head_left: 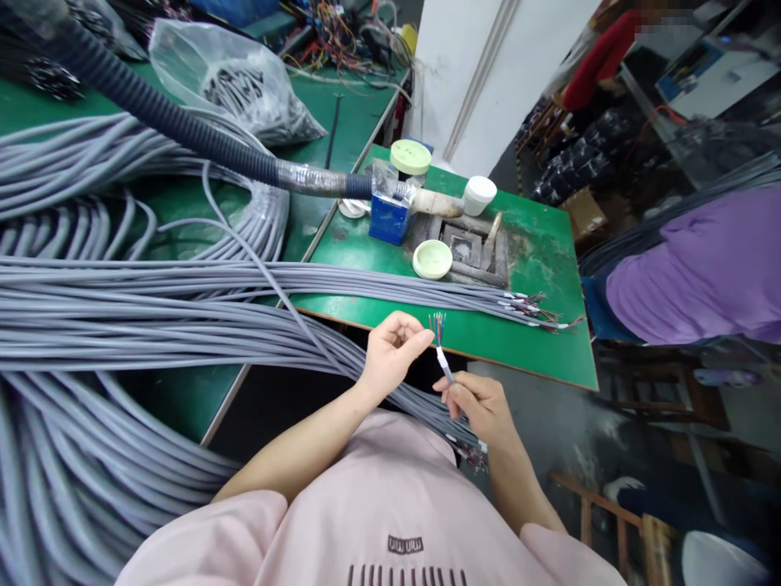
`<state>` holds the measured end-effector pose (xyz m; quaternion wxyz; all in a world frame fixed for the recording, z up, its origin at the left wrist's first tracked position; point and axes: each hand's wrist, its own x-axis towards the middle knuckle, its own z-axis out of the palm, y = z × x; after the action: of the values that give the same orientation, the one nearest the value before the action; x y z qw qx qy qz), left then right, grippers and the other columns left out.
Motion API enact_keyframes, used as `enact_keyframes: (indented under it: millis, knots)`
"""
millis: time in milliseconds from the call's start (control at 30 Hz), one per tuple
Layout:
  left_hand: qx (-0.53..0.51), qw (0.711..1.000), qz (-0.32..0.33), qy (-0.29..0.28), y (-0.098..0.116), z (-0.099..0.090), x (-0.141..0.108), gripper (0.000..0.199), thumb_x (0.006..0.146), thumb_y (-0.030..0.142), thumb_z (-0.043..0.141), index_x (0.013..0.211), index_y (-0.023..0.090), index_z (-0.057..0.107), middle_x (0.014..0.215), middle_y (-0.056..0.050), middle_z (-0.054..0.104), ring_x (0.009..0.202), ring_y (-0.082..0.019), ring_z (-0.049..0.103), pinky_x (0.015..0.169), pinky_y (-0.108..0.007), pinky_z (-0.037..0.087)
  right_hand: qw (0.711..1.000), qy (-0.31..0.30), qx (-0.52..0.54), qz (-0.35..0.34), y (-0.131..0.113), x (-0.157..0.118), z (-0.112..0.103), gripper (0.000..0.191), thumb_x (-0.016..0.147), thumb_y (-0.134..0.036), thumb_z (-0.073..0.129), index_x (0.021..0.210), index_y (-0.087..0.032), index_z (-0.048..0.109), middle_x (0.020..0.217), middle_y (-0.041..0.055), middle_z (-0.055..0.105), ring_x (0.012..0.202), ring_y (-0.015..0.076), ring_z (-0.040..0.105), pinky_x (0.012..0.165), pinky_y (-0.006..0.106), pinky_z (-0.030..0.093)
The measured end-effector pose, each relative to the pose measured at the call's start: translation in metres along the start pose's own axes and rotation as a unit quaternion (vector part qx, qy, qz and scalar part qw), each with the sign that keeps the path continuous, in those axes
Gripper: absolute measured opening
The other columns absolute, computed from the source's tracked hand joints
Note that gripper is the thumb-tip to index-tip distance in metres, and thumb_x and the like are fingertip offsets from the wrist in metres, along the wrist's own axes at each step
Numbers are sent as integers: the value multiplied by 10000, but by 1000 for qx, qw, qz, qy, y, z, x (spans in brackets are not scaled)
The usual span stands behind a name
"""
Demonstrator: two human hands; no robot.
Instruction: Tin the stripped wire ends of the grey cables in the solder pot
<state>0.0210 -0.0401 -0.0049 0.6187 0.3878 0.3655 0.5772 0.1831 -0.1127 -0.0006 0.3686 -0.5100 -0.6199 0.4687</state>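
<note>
My right hand (479, 400) is closed around a grey cable (448, 373), just below its white band. From the cable's end, thin coloured wires (438, 327) with bare tips fan upward. My left hand (395, 348) is closed in a pinch, thumb and forefinger at the left edge of those wires; whether a strand is between them is too small to tell. Beneath my hands, a bundle of grey cables (421, 400) runs across my lap. Just beyond, another grey cable bundle (396, 286) lies on the green board, its stripped ends (530, 308) pointing right.
On the green board (549, 252) stand a soldering iron (491, 236), a pale green dish (433, 259), a white cup (479, 194) and a blue box (389, 218) below a ribbed hose (232, 155). Coiled cables (67, 456) fill the left. A person in purple (701, 260) is at right.
</note>
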Motion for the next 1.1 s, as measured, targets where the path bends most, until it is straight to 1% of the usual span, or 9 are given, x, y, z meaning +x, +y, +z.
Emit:
enact_keyframes:
  millis: [67, 133, 233, 367, 567, 800, 900, 1000, 1100]
  knots:
    - [4, 999, 35, 19, 3, -1, 0, 250, 706, 352, 743, 692, 155, 590, 466, 71, 475, 417, -36, 396, 426, -158, 316, 1000, 1, -5, -1, 2, 1, 0, 264, 924, -326, 492, 905, -191, 718, 488, -39, 534, 453, 90, 492, 496, 225, 405]
    - [15, 998, 62, 20, 6, -1, -1, 205, 715, 324, 738, 722, 154, 623, 463, 72, 469, 417, -37, 398, 430, -160, 324, 1000, 1, -10, -3, 2, 1, 1, 260, 924, -317, 491, 909, -192, 718, 488, -41, 534, 455, 89, 494, 502, 224, 409]
    - [35, 997, 74, 15, 8, -1, 0, 180, 721, 316, 732, 744, 151, 666, 448, 71, 453, 408, -38, 381, 425, -168, 317, 1000, -1, -20, -3, 0, 2, 2, 261, 926, -310, 485, 915, -191, 717, 493, -39, 537, 466, 91, 505, 516, 226, 416]
    - [43, 998, 47, 18, 8, -1, 2, 186, 730, 332, 724, 765, 152, 690, 443, 69, 441, 412, -44, 384, 432, -180, 319, 999, -1, -34, 2, -4, 3, 2, 262, 923, -311, 489, 901, -183, 717, 498, -37, 537, 463, 90, 504, 499, 221, 403]
    - [40, 999, 9, -5, 8, -4, 7, 226, 720, 367, 731, 774, 150, 693, 439, 68, 442, 410, -46, 375, 426, -185, 305, 999, -2, -49, -5, -7, 3, 3, 275, 923, -313, 479, 895, -170, 712, 496, -37, 536, 464, 90, 510, 499, 217, 405]
    - [22, 998, -27, -54, 5, -8, 12, 245, 711, 380, 737, 754, 145, 681, 516, 30, 576, 410, -38, 385, 423, -184, 316, 998, -12, -62, -5, -6, 5, 3, 297, 927, -333, 466, 895, -170, 712, 500, -30, 543, 468, 97, 518, 509, 227, 415]
    - [8, 997, -44, -63, 2, -10, 13, 248, 711, 387, 741, 740, 149, 675, 509, 38, 560, 399, -32, 367, 413, -180, 306, 998, -10, -60, 2, -6, 5, 3, 291, 922, -345, 475, 894, -179, 713, 498, -29, 546, 471, 102, 520, 523, 238, 430]
    - [10, 997, -50, -54, 1, -11, 14, 273, 703, 409, 746, 752, 149, 680, 469, 54, 507, 390, -34, 355, 404, -179, 298, 999, 5, -23, 29, -3, 5, 3, 289, 905, -383, 504, 879, -185, 712, 484, -28, 546, 473, 113, 526, 525, 251, 445]
    - [15, 998, -37, -46, 1, -11, 12, 284, 711, 423, 739, 752, 148, 681, 456, 57, 484, 397, -38, 373, 410, -178, 309, 991, -26, 105, 75, 2, 9, 2, 327, 850, -468, 575, 907, -169, 694, 458, -33, 552, 441, 123, 540, 513, 266, 469]
